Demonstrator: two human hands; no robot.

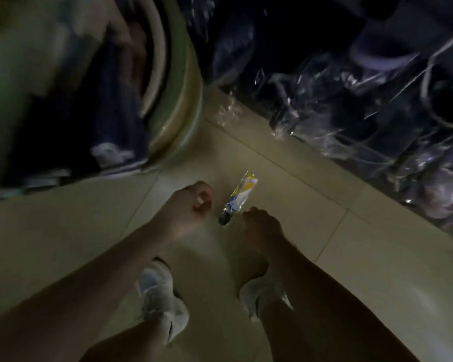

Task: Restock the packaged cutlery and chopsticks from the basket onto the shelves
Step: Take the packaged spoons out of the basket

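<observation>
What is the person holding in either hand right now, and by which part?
Nothing: the packet lies on the floor tiles between the left hand, loosely curled, and the right hand, close beside its dark end.

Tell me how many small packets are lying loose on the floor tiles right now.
1. A single yellow and blue packet lies on the tiled floor, between the left hand and the right hand. The dark, blurred edges of the view could hide others.

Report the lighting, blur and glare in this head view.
Head view: dim overall; the upper left is smeared by motion blur; the packet on the floor tiles between left hand and right hand stays fairly sharp; glare streaks the plastic wrapping upper right.
</observation>
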